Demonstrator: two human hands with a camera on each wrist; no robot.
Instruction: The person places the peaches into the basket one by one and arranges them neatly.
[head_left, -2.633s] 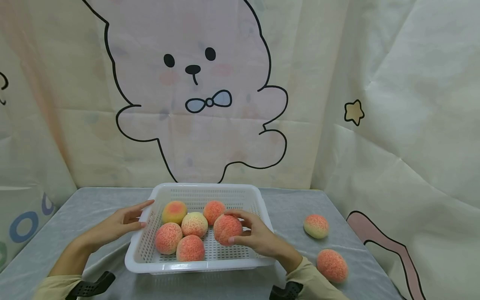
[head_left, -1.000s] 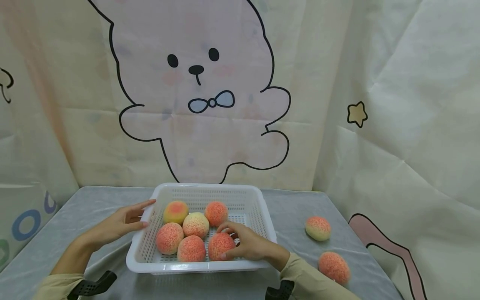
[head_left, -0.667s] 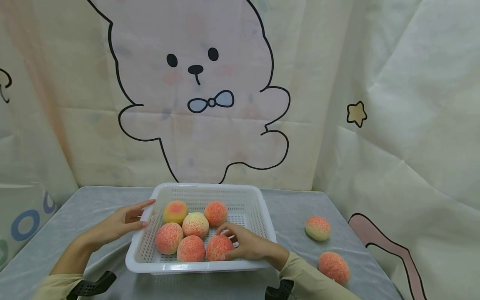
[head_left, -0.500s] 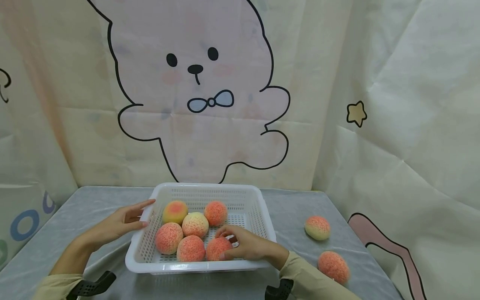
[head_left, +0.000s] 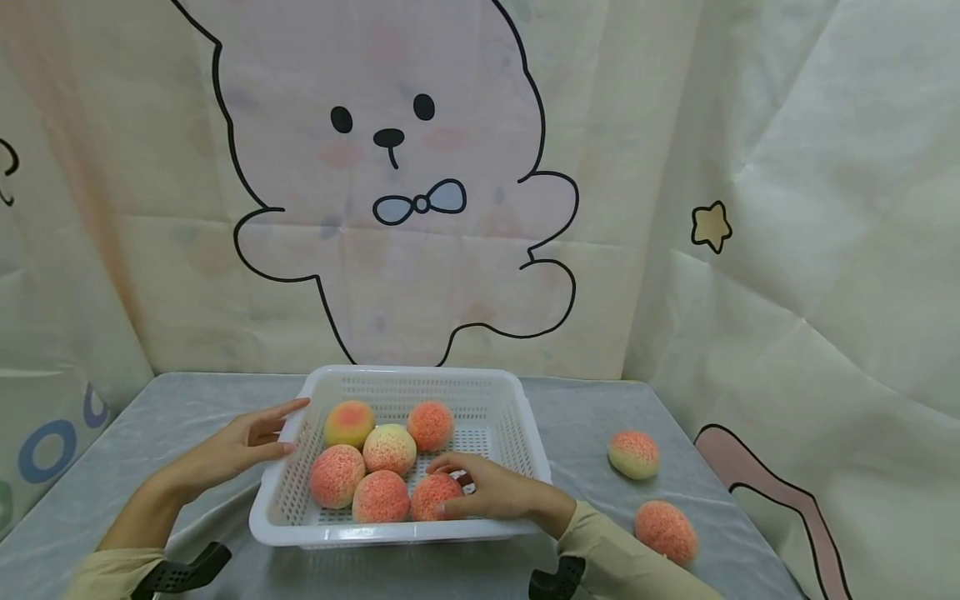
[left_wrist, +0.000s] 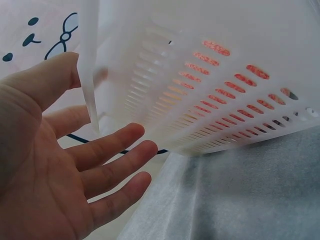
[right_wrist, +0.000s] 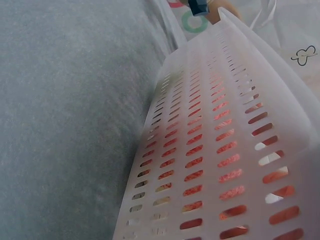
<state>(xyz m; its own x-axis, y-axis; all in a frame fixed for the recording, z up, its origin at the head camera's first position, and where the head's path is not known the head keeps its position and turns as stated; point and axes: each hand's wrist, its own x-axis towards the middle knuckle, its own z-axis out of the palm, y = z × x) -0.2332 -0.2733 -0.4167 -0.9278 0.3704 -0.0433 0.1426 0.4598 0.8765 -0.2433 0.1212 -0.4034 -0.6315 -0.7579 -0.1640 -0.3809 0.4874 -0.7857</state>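
Note:
In the head view, my right hand (head_left: 491, 492) curls its fingers and thumb round a red speckled peach (head_left: 433, 497) inside the white perforated basket (head_left: 420, 532). This peach sits low by the front wall, beside another reddish peach (head_left: 381, 497). My left hand (head_left: 232, 450) touches the basket's left rim with fairly straight fingers; the left wrist view shows the spread fingers of the left hand (left_wrist: 65, 160) at the rim. Also in the basket lie a yellow-orange peach (head_left: 349, 423), a pale speckled peach (head_left: 389, 449) and more red ones. The right wrist view does not show the right hand.
To the basket's right, two peaches lie on the grey cloth-covered table (head_left: 577, 433): a red-and-yellow peach (head_left: 633, 454) and a red peach (head_left: 665, 532). Behind the table hangs a printed cloth backdrop (head_left: 450, 292). More cloth hangs at both sides.
The right hand has lowered its peach toward the basket's front wall, next to the front peach, shifting slightly left. The left hand has stayed at the rim.

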